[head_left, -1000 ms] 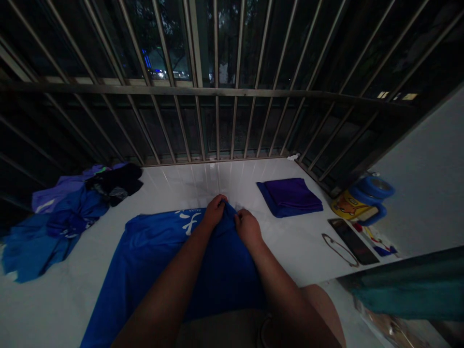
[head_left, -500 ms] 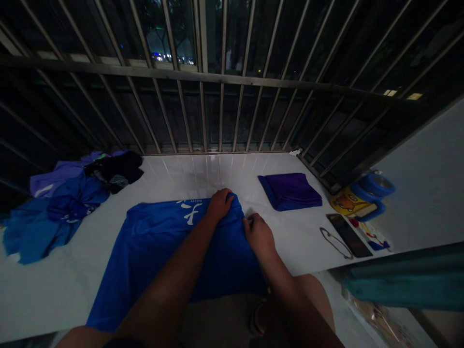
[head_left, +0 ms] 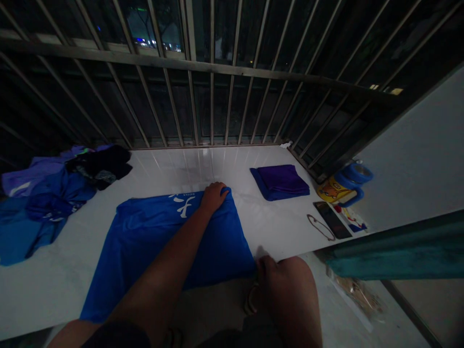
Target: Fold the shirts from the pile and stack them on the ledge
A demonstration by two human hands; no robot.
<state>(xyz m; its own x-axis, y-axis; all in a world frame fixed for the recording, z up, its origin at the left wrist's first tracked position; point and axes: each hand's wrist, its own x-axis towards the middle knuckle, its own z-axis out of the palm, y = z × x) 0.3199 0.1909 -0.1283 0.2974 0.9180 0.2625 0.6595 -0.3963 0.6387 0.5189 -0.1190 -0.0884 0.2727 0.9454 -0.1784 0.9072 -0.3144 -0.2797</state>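
Note:
A blue shirt (head_left: 159,241) with white lettering lies spread on the white ledge, its near edge over the front. My left hand (head_left: 213,197) is closed on the shirt's far right corner, the cloth bunched at the fingertips. At the shirt's near right corner, my right hand (head_left: 267,266) is closed on the edge of the cloth, close to my knee; its fingers are dim and partly blurred. Right of the shirt sits a folded stack of purple and blue cloth (head_left: 282,181), touched by neither hand.
Crumpled blue, purple and black clothes (head_left: 54,188) lie at the left. A yellow and blue mug (head_left: 337,186), a phone (head_left: 332,220) and a cord loop (head_left: 321,227) are at the right. Metal bars (head_left: 212,106) line the back; a teal cloth (head_left: 398,251) hangs at lower right.
My right hand has moved down along the shirt's right edge to its near corner. My left hand stays at the far corner. The view has shifted slightly to the right.

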